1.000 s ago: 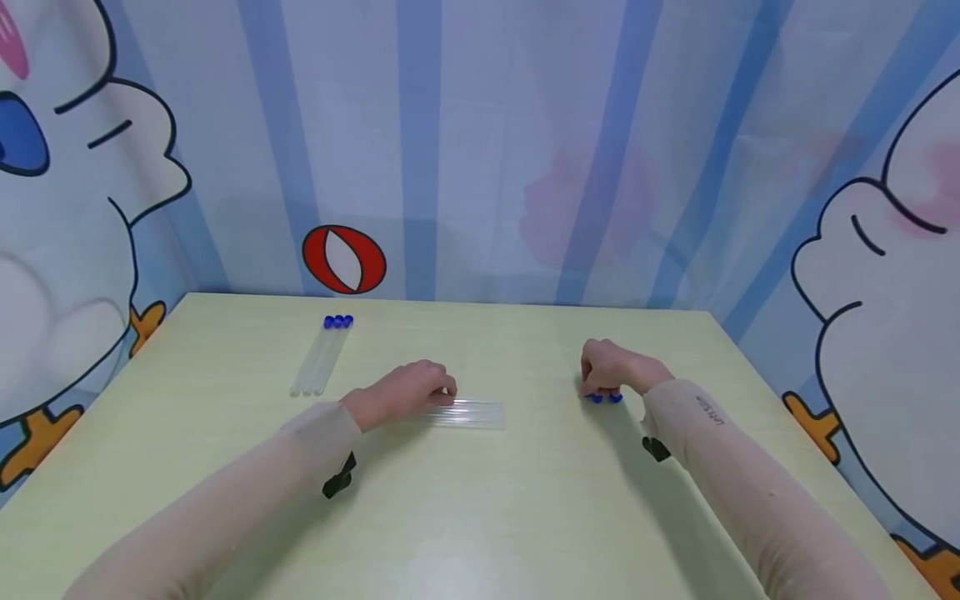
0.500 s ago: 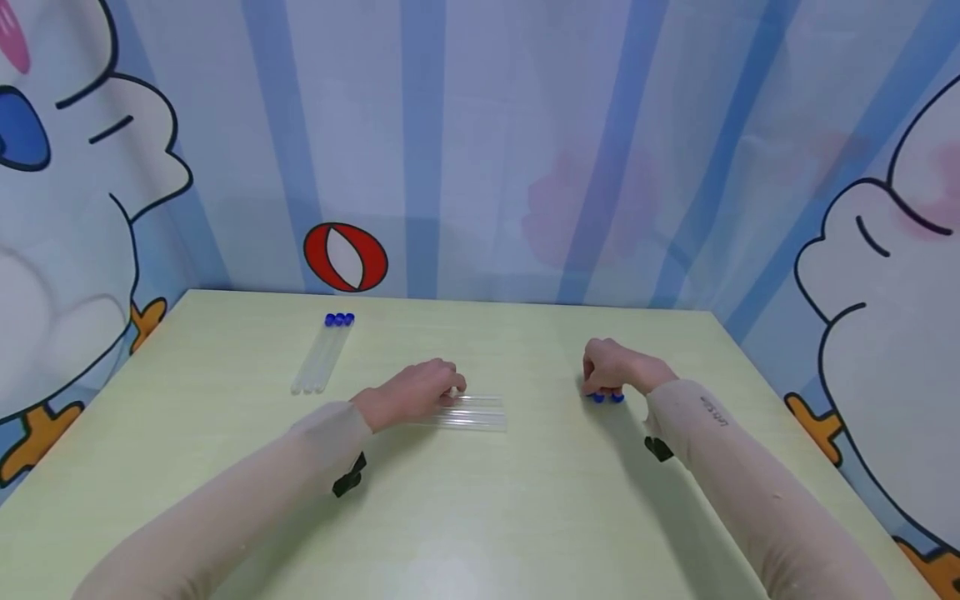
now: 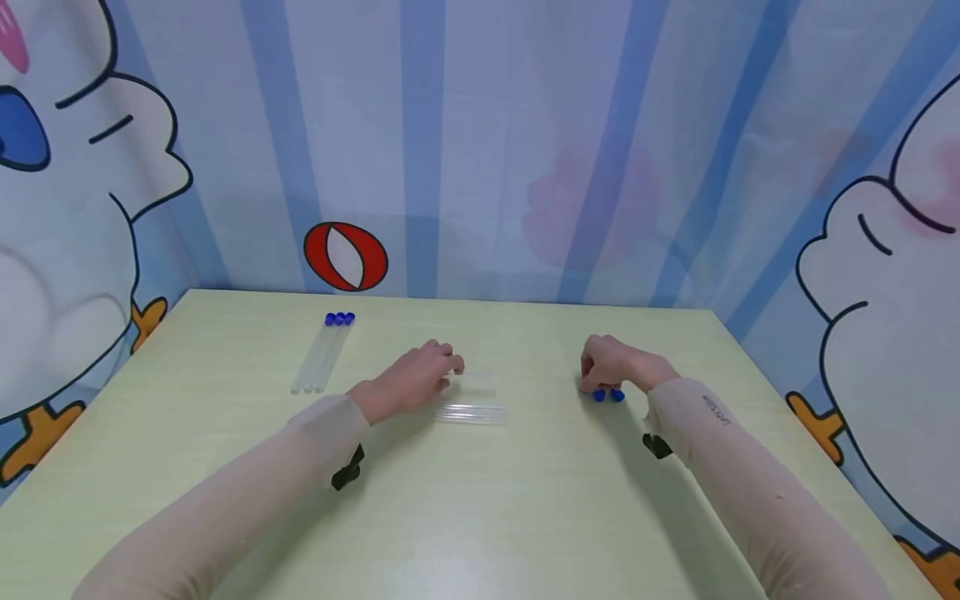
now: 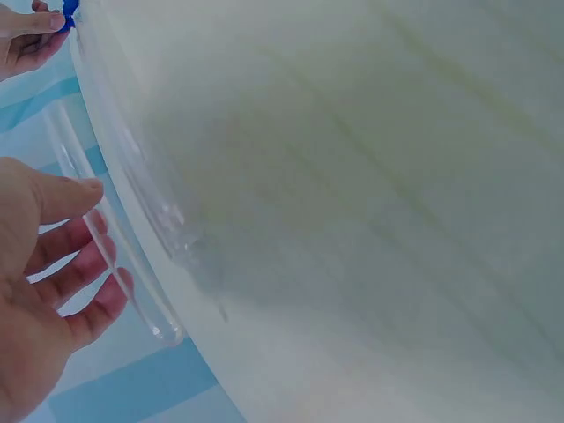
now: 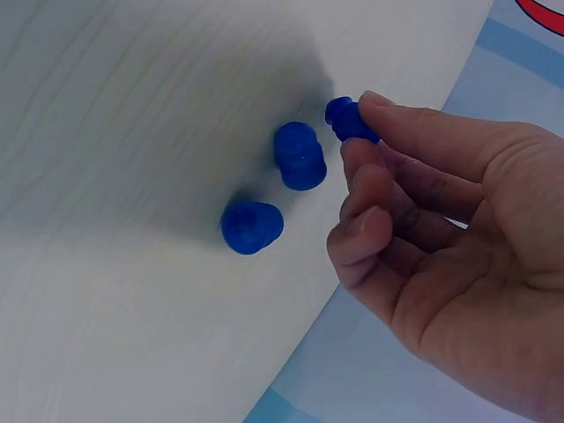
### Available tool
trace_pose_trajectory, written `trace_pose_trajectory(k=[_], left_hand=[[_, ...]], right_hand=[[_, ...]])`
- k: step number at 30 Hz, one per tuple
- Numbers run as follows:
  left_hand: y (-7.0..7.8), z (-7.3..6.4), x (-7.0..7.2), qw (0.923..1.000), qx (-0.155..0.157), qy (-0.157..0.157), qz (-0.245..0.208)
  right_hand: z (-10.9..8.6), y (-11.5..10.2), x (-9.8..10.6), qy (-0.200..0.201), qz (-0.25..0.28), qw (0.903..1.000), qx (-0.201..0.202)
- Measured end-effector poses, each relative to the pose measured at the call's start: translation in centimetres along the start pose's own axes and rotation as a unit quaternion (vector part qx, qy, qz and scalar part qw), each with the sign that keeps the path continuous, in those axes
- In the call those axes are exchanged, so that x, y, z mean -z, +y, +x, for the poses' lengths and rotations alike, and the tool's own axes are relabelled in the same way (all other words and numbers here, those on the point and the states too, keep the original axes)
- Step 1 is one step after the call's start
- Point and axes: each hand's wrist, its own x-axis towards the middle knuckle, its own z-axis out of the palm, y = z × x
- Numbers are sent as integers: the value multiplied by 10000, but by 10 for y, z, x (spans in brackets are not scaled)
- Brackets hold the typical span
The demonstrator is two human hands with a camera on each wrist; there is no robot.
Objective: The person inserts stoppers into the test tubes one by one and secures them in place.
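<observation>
My left hand (image 3: 408,382) holds a clear test tube (image 4: 137,273) between thumb and fingertips, its rounded end pointing away from the palm side in the left wrist view. Just nearer the front, several uncapped test tubes (image 3: 472,414) lie side by side on the table. At the right, my right hand (image 3: 618,364) pinches a small blue stopper (image 5: 354,122) between thumb and index finger, with the other fingers curled. Two more blue stoppers, one (image 5: 300,156) closest to the fingers and another (image 5: 251,226) beyond it, stand on the table beside that hand.
Toward the back left of the pale table (image 3: 480,517), three test tubes (image 3: 321,358) with blue stoppers lie together in a row. A striped cartoon-printed curtain (image 3: 480,150) hangs behind the table's far edge.
My left hand has lifted one tube and moved it away from the others, toward the back. The right hand has hardly moved.
</observation>
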Motion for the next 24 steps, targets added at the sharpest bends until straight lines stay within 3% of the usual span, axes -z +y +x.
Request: trace_pose_trajectory(k=[5, 9, 17, 24], left_hand=[[-3, -2, 6, 9997, 69, 229, 23], [-8, -2, 10, 9989, 101, 455, 31], [-16, 1, 16, 9974, 189, 698, 54], [-20, 1, 17, 9970, 255, 727, 53]], right_hand=[[1, -5, 1, 242, 128, 9989, 383], [2, -12, 2, 518, 527, 9947, 712], [6, -25, 4, 969, 1814, 9739, 960], [8, -36, 4, 1153, 2278, 9616, 1008]])
